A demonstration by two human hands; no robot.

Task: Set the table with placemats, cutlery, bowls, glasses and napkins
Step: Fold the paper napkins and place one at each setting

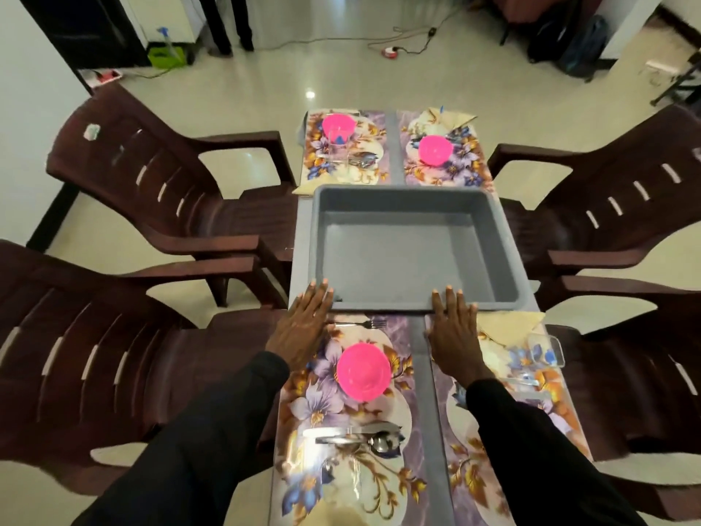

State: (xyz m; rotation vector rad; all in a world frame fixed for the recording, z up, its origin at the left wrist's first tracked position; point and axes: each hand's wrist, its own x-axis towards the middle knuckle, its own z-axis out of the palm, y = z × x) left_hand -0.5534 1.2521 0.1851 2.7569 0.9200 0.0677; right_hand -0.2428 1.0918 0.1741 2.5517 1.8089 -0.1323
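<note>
A grey tub [413,199] stands empty in the middle of the table. My left hand [303,328] and my right hand [453,332] lie flat with fingers apart, fingertips against the tub's near rim. Floral placemats cover the table: near left [303,411], near right [531,396], far left [373,168], far right [468,172]. Pink bowls sit on the near left mat [363,370], the far left mat [338,126] and the far right mat [435,149]. Cutlery [356,436] lies near me, a fork [360,323] by the tub. A glass [546,349] and a folded napkin [508,325] are at right.
Brown plastic chairs flank the table: far left [159,191], near left [95,351], far right [607,206], near right [645,373]. Another glass [337,146] and cutlery [362,159] sit on the far left mat. Cables [390,51] trail on the floor beyond.
</note>
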